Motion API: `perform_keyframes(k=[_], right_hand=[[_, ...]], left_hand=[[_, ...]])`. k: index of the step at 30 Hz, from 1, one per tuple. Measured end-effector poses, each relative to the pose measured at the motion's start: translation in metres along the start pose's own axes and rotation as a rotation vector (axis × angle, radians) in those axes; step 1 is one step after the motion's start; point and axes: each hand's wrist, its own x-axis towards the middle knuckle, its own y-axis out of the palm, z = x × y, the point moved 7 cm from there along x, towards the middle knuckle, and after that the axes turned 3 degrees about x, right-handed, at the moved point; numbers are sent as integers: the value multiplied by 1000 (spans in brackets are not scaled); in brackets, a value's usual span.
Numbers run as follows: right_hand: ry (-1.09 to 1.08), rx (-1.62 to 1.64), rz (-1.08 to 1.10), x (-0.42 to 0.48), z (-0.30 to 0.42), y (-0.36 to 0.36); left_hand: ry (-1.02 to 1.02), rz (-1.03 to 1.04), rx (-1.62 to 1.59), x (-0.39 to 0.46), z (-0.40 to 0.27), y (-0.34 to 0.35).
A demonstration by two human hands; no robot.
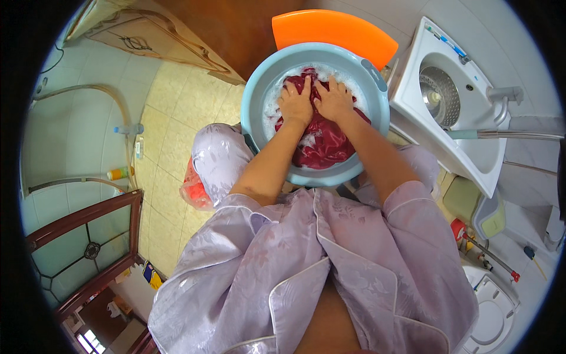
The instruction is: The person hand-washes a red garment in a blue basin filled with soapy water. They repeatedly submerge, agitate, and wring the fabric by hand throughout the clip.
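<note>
Wine-red satin cloth (325, 148) lies bunched in sudsy water inside a light-blue plastic basin (376, 113). Both my hands press palm-down on its upper part, side by side, with a fold of the cloth rising between them. The fingers of my left hand (295, 104) are spread over the fabric, the index pointing away from me. My right hand (334, 99) also has its fingers apart on the cloth. White foam (269, 106) rings the fabric along the basin wall.
Beyond the basin is an orange plastic piece (331, 31). To the right are a white sink (479, 146) with a perforated metal drum, and a toilet (486, 314). A wooden cabinet (168, 40) stands upper left. A red plastic bag (196, 188) sits by my left knee.
</note>
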Motion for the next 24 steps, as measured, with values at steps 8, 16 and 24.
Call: perform_keyframes(k=[8,16,24], right_hand=[[-42,71,15,20,-15,15],[-329,850,-533,-36,71,-47],[-156,769,-551,-70,97,-45]], left_hand=[[259,237,24,18,-10,24],[-224,711,-2412,45,11,41],[94,812,-2520,12,0,32]])
